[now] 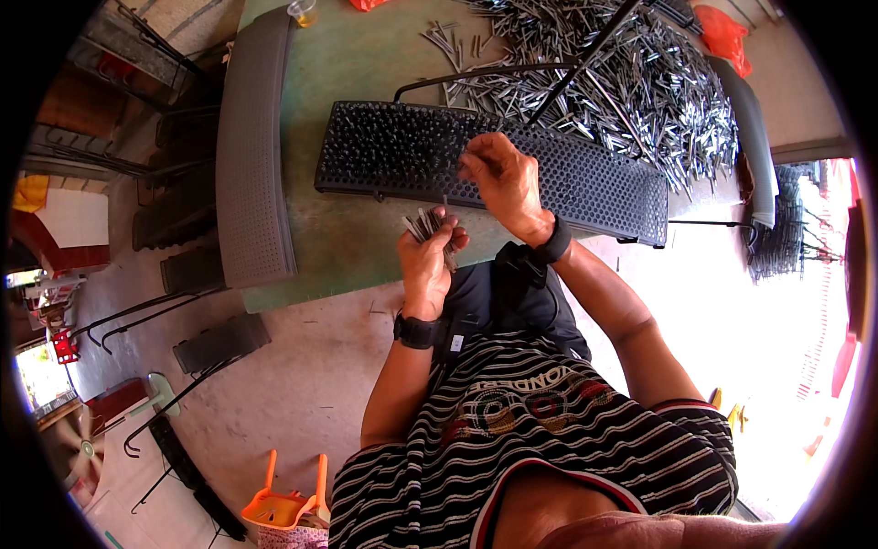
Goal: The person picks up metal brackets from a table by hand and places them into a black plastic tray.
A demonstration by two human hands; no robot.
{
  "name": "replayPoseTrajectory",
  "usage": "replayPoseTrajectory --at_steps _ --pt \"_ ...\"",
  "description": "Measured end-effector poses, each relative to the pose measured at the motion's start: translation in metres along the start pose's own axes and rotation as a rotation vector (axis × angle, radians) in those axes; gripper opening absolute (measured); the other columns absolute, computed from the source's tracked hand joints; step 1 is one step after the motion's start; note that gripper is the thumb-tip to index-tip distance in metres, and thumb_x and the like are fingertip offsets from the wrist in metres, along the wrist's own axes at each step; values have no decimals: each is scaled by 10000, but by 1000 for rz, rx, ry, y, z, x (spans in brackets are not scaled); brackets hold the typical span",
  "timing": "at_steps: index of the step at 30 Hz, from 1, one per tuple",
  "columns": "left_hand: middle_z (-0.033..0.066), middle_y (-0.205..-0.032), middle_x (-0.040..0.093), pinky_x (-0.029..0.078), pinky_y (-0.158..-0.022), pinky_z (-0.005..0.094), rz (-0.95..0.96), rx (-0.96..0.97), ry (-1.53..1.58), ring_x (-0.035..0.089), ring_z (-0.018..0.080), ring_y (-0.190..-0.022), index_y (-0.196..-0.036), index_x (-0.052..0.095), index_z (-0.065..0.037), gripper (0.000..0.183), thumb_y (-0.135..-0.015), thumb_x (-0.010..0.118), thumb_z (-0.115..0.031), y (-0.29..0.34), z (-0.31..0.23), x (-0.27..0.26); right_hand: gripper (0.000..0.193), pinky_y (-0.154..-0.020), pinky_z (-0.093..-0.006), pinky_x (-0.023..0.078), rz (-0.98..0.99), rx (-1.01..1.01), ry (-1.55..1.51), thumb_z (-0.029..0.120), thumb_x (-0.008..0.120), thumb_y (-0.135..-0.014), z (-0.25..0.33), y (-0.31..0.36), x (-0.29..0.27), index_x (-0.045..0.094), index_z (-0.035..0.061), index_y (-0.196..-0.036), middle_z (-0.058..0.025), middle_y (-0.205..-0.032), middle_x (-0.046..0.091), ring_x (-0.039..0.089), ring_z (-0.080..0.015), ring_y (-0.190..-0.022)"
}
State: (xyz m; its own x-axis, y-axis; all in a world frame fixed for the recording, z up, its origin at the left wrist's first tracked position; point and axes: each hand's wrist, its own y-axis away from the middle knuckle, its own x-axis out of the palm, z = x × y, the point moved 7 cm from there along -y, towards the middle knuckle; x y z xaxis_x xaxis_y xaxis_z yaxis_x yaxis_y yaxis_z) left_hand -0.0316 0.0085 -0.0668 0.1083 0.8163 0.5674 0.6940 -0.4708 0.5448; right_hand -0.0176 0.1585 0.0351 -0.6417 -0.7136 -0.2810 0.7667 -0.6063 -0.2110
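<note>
A long black panel (594, 188) full of round holes lies across the table in front of me. Its left part is crowded with small upright pieces (384, 137), while the holes toward the right show bare. My left hand (428, 265) is closed around a bundle of thin metal pins (421, 223) just below the panel's near edge. Over the panel's middle, my right hand (508, 188) has its fingers pinched together; whatever they hold is too small to make out. A big heap of loose metal pins (640, 110) spreads behind the panel.
Stacked grey perforated sheets (254, 146) lie along the left edge of the green table (343, 242). A thin black bar (489, 69) rises behind the panel. Near the back are a cup of yellow liquid (302, 13) and a red bag (723, 38). An orange chair (283, 508) stands lower left.
</note>
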Motion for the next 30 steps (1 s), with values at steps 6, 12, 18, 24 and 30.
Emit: replayPoseTrajectory --at_steps 6,12,18,24,30 --pt "82 -799 595 537 -567 318 -87 5 14 611 200 -637 -944 583 28 131 -818 569 59 1 -5 -6 100 -584 -250 521 36 -237 210 -24 577 -838 -4 7 11 539 1 -927 -109 -766 653 678 -172 -699" --pt "71 -788 600 519 -546 320 -73 -1 -9 615 203 -647 -966 592 6 156 -817 576 49 2 -8 -6 70 -517 -308 496 142 -596 503 36 618 -813 4 14 23 582 16 -870 -102 -711 627 641 -217 -585" --pt "71 -808 622 512 -538 312 -88 1 -52 619 197 -653 -945 610 -8 137 -812 606 26 7 -14 0 234 -508 -335 483 145 -104 417 212 731 -735 3 12 10 644 0 -787 -128 -644 626 617 -257 -541" --pt "90 -850 619 536 -565 316 -38 -1 7 636 221 -682 -956 589 9 146 -815 583 47 4 -12 8 143 -495 -258 479 120 159 -15 72 637 -806 -19 10 8 597 -35 -891 -127 -665 636 644 -154 -581" --pt "90 -834 598 540 -577 329 -67 8 22 628 218 -681 -968 586 18 179 -812 526 80 0 -9 -6 61 -566 -227 517 -5 -64 0 3 559 -864 -2 11 13 540 -13 -919 -91 -746 653 669 -127 -677"
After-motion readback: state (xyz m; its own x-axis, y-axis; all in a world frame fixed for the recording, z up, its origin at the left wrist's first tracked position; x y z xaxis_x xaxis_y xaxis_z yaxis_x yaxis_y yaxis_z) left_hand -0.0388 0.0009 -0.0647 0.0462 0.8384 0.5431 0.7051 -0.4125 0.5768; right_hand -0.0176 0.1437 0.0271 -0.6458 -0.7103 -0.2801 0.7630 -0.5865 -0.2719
